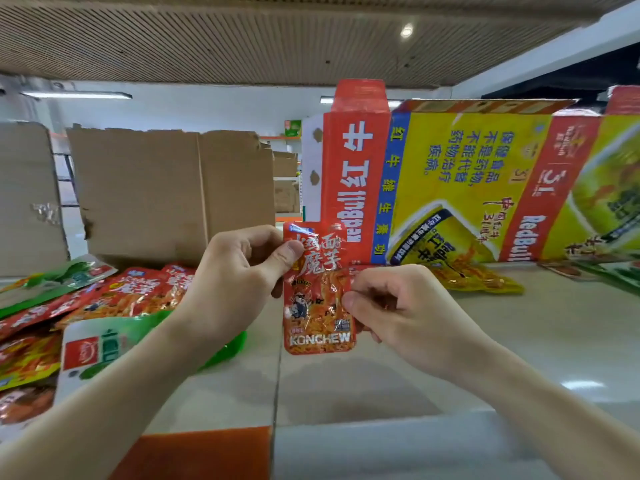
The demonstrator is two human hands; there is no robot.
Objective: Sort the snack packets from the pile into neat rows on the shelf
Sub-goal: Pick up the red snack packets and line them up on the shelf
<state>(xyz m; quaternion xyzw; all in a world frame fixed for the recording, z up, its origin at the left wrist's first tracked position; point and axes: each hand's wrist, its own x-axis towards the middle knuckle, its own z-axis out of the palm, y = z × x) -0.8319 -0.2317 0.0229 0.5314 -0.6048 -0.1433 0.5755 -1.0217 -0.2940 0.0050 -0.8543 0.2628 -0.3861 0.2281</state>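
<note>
- Pile of snack packets [86, 306] lay on the shelf [519, 341] at far left: mostly red, some green, overlapping, not in rows.
- One large green-and-white packet [104, 348] lay at the near edge of the pile, partly under the left forearm.
- Plain brown cardboard box [166, 192] stood upright behind the pile.
- Left hand [235, 271] gripped the upper left corner of a red KONCHEW packet [317, 306]: thumb pressed on the front, fingers curled behind.
- Packet was held upright above the shelf, centre of view, clear of the surface.
- Right hand [398, 303] pinched the packet's right edge at mid-height, fingers [367, 299] curled in tight.
- Red Bull carton [450, 188] stood behind the hands, print upside down.
- Yellow packet [478, 275] lay flat at the carton's foot.
- Further packets at far right, possibly green; too blurred to tell.
</note>
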